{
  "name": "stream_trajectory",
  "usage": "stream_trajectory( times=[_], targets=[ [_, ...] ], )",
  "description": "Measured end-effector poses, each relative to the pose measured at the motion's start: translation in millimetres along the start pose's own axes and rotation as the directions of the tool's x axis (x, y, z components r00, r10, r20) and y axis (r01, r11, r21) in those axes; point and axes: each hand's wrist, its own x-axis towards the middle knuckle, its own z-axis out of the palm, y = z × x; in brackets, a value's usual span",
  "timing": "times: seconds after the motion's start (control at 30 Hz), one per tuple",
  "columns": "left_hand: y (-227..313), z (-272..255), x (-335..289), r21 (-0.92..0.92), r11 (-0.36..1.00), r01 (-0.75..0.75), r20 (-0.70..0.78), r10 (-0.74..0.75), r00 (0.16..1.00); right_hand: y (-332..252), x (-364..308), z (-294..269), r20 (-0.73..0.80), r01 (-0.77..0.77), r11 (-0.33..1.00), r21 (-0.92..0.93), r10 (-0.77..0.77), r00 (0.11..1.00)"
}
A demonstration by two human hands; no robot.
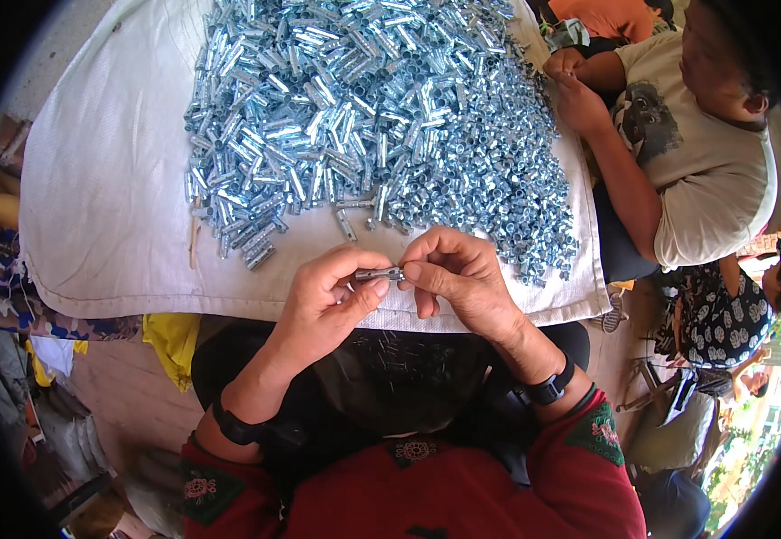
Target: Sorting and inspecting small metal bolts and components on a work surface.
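Note:
My left hand (320, 292) pinches a short shiny metal tube (372, 274) between thumb and fingers, just over the near edge of the cloth-covered table. At the tube's right end, the thumb and forefinger of my right hand (464, 280) are closed together. Whether they grip the tube itself or a small metal piece at its tip, I cannot tell. Beyond my hands spreads a big heap of similar metal tubes (318, 108). Its right side is made of small, short metal pieces (520, 184). One loose tube (345, 225) lies on the cloth just beyond my fingers.
White cloth (103, 198) covers the table. A dark basin (399, 382) with bits of metal sits at my lap. On the right a person in a light shirt (714, 171) works at the table's edge; others sit behind. Yellow cloth (172, 346) hangs at the left.

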Motion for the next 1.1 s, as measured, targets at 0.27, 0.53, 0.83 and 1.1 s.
stream_trajectory(
  times=[0.27,0.53,0.83,1.1],
  targets=[
    [1,5,-2,-0.232,0.963,0.137,0.017,-0.137,0.990,6,0,2,-0.035,0.014,1.000,0.025,-0.013,0.999],
    [1,10,-3,-0.332,0.926,0.180,0.009,-0.188,0.982,7,-2,6,-0.057,0.071,0.997,-0.021,-0.072,0.996],
    [-2,12,-14,-0.652,0.662,0.369,0.246,-0.276,0.929,13,0,-6,0.157,-0.027,0.998,0.050,0.019,0.987],
    [9,-5,-12,-0.177,0.900,0.398,0.591,-0.226,0.775,-8,-6,-11,0.477,-0.080,0.963,-0.257,0.198,0.856]
  ],
)
